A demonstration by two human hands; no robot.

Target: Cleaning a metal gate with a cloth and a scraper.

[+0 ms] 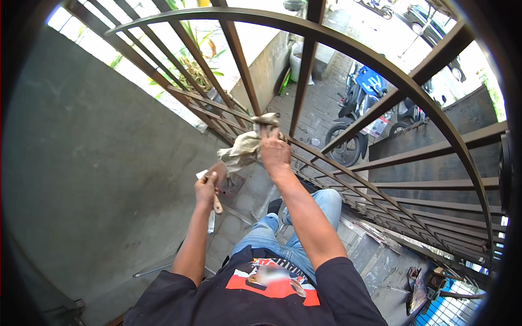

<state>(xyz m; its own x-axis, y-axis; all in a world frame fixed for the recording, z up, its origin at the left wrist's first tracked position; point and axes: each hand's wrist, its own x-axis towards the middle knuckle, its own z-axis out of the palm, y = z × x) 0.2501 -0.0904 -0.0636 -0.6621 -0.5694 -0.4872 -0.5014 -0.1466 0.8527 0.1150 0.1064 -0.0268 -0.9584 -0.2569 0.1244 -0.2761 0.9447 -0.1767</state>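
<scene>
Near the middle, my right hand [275,150] presses a crumpled beige cloth [242,150] against a bar of the brown metal gate [301,85]. The cloth hangs down to the left of the hand. Lower and to the left, my left hand [206,189] grips a scraper or putty knife with a wooden handle [218,205]; its broad blade points up toward the cloth. Something white shows beside the blade, too unclear to name. The fingertips of the right hand are partly hidden by cloth.
A grey plastered wall [102,155] rises on the left. Beyond the gate stand a motorcycle [350,122] with a blue cover, a planter wall [265,65] and a whitish sack [295,61]. Assorted items [420,285] lie at lower right on the tiled floor [363,252].
</scene>
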